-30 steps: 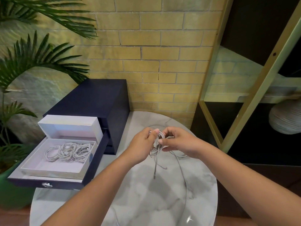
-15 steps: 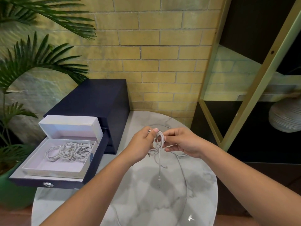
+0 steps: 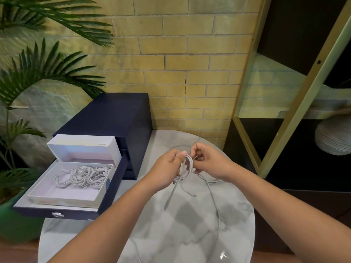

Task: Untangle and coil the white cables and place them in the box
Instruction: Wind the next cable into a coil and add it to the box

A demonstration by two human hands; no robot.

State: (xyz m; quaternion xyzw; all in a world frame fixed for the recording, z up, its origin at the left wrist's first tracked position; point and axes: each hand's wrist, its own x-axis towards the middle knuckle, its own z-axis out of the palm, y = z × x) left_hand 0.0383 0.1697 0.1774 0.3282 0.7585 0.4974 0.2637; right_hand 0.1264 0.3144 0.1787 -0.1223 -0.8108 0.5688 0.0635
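White cable coil — gripped by left hand, its strand pinched by right hand — above table.

We see a decorated corner of a home or lounge: a yellow brick wall behind a round grey-white marble side table, a leafy green palm in a green pot at left, a gold-framed black shelf unit holding a ribbed white round vase at right, and a dark navy drawer chest on the table.
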